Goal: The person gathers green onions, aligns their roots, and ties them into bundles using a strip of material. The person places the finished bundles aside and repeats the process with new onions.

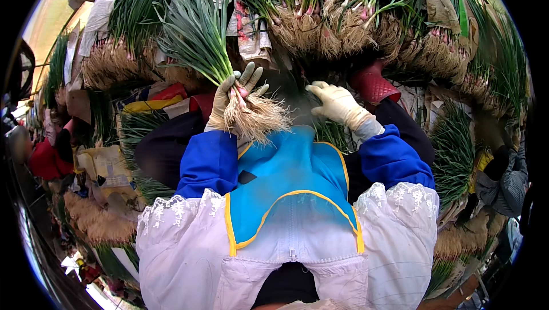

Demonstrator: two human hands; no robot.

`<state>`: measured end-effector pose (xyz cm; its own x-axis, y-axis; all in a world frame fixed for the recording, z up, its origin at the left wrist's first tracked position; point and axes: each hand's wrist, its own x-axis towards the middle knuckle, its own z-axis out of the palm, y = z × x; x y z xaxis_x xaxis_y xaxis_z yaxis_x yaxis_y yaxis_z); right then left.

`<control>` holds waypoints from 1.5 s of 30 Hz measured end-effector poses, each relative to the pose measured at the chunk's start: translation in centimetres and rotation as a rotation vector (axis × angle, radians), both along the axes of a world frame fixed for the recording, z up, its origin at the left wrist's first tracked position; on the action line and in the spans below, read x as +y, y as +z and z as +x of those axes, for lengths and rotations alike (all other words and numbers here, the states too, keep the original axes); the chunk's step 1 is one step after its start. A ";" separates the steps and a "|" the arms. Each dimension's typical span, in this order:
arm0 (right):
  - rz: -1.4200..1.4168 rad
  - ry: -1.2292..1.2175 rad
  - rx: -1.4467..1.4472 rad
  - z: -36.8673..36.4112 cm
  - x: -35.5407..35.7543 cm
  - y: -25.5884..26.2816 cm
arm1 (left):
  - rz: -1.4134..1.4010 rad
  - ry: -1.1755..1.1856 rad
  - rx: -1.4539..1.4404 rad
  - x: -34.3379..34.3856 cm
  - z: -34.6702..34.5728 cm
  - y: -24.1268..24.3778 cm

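My left hand [233,95], in a pale glove, holds a bunch of young garlic plants [208,48] near the pinkish bulbs. Their green leaves point up and to the left, and the tan roots hang over the palm toward my apron [291,172]. To the right, my right hand [336,103] wears a similar pale glove; its fingers are apart and it holds nothing. Ahead of both hands lies a long row of the same plants [321,27], roots toward me and leaves away.
Red quilted boots [375,82] are at my feet. More bunches with green leaves [452,151] lie at the right, and others with sacks [107,166] at the left. People are at the far left [49,155] and far right [504,181].
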<state>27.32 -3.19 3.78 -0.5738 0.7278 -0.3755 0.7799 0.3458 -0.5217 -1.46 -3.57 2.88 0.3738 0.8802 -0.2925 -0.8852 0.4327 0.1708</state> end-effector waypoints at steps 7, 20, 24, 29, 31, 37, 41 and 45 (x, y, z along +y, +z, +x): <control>0.461 0.187 0.268 -10.3 1.4 3.5 | -0.274 -0.021 0.103 0.1 1.4 -0.2; -0.430 0.655 -0.624 7.0 -5.0 -10.6 | -0.199 -0.084 0.147 -0.5 2.3 -2.1; -0.192 0.135 -0.157 2.6 0.1 -4.1 | -0.064 -0.095 0.058 0.1 1.1 -2.5; -0.291 -0.353 0.711 -8.2 3.3 0.5 | -0.088 -0.066 0.117 0.1 1.1 -4.2; -0.179 -0.293 0.582 -10.4 3.4 -0.4 | -0.192 -0.074 0.137 0.4 1.4 -4.3; -1.156 -0.506 1.526 -8.1 4.3 -0.4 | -0.162 0.023 0.082 -0.8 1.3 -1.9; -0.405 0.050 0.345 -2.4 3.4 -1.0 | 0.131 0.001 0.027 -0.6 0.2 -1.1; 0.552 -0.761 0.444 1.3 12.5 -1.4 | 0.278 0.032 0.082 0.3 -0.2 0.3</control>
<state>28.62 9.35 2.41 0.1040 0.9620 0.2525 0.6683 0.1204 -0.7340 -1.66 -3.24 3.18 0.3292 0.9419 -0.0663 -0.8762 0.3309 0.3504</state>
